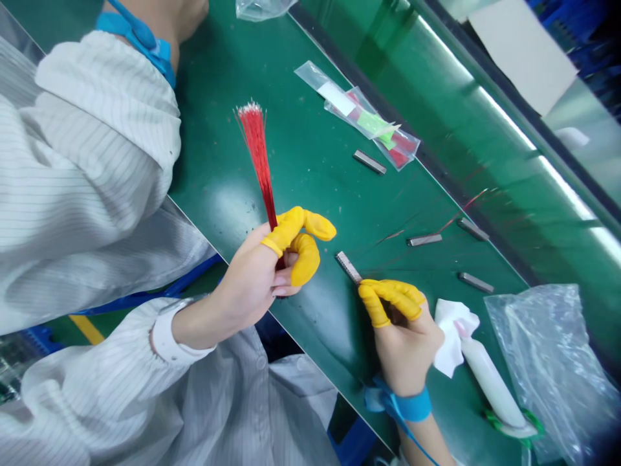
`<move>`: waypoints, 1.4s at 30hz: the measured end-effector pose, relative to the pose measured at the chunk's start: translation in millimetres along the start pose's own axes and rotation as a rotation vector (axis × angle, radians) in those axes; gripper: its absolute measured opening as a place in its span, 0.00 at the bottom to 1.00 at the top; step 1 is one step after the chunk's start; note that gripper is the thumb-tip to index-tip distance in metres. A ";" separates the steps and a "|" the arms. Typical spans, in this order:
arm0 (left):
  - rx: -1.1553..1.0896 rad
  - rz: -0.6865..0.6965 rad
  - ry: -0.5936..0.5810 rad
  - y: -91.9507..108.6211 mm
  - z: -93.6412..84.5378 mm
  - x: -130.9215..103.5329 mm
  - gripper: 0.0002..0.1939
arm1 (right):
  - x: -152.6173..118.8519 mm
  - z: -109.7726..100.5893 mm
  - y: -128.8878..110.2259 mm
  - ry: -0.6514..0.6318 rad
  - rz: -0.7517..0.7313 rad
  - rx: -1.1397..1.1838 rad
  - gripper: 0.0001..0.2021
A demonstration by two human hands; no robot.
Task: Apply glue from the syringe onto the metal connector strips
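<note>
Left hand point(262, 272): pinched shut on a bundle of red wires point(259, 158), tips fanned upward, keeping them apart for picking.
Right hand point(405, 330): fingertips closed on a small grey connector point(348, 267), its end jutting toward the left hand.
Beyond right hand: spare connectors point(424, 239) on the green mat point(310, 168).

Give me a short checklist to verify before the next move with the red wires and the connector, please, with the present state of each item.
1. Left hand grips the red wires as one bundle: ok.
2. Right hand pinches the connector at its end: ok.
3. Yellow finger cots on the pinching fingers of both hands: ok.
4. Blue wrist strap on the right wrist: ok.
5. A wire already seated in the connector: cannot tell.
6. Spare connectors lie apart on the green mat: ok.
</note>
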State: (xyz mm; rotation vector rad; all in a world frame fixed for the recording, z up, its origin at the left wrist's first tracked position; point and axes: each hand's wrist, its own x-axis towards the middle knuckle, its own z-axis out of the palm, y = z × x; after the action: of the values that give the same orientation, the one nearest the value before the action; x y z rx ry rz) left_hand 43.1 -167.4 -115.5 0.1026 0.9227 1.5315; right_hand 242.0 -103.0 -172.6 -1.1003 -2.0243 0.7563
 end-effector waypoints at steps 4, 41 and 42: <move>-0.015 0.005 -0.036 -2.4 0.4 -2.8 0.19 | -8.5 -5.2 -1.4 0.067 0.182 0.074 0.12; -0.069 -0.002 -0.163 -23.2 24.1 -28.9 0.18 | -60.7 -13.3 -66.4 -0.537 0.535 0.710 0.07; -0.064 -0.004 -0.150 -21.5 23.7 -28.9 0.17 | -57.3 -16.5 -64.4 -0.580 0.522 0.692 0.07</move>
State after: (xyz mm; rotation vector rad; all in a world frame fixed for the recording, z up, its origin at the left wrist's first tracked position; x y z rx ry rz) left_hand 79.8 -183.4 -99.5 0.1667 0.7541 1.5265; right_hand 248.1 -180.3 -131.6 -1.0501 -1.6406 2.0532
